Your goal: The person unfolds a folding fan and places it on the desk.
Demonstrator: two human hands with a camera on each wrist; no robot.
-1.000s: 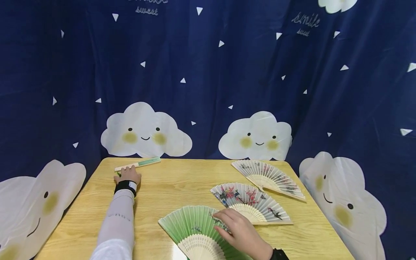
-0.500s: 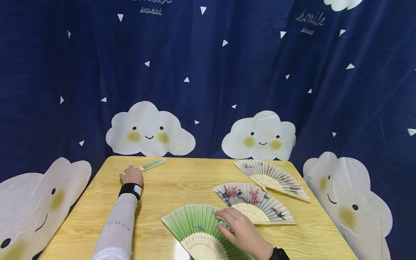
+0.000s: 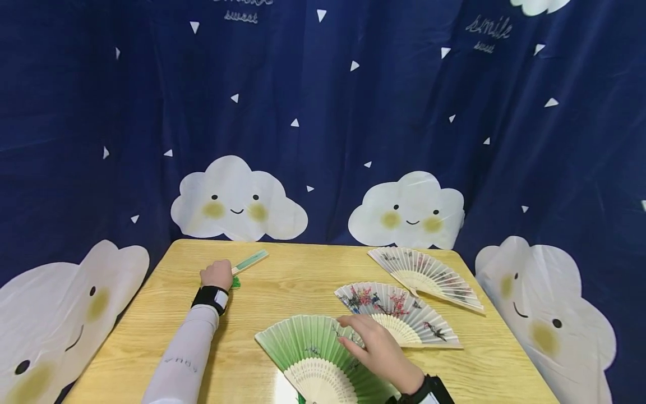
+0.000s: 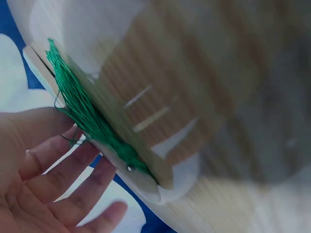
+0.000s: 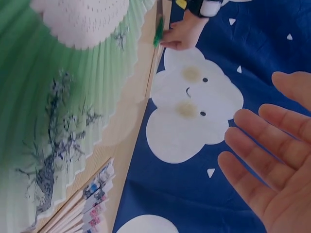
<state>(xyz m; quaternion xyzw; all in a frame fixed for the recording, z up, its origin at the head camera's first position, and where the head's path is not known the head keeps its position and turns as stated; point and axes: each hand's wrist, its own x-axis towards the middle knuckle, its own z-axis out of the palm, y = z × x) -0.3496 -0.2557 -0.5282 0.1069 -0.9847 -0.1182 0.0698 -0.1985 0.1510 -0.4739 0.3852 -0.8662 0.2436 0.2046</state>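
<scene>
At the far left of the table, my left hand (image 3: 217,274) grips the handle end of a folded hand fan (image 3: 250,261) with a pale green leaf. The free end points right and away. A green tassel (image 4: 90,107) hangs along the fan's side in the left wrist view, where my fingers lie against the pale wooden guard. Over the right part of a spread green hand fan (image 3: 295,342) at the front, my right hand (image 3: 379,350) is held with relaxed, slightly bent fingers. Nothing is in it, as the right wrist view also shows.
Two spread fans lie at the right of the wooden table (image 3: 292,275): a white fan with pink blossoms (image 3: 363,297) and a white fan (image 3: 429,278) behind it. A dark blue curtain (image 3: 323,112) with clouds hangs around the table.
My left hand closes round the folded fan's handle end, and the fan swings to a steeper slant. The view turns slightly left. The right hand stays over the green fan.
</scene>
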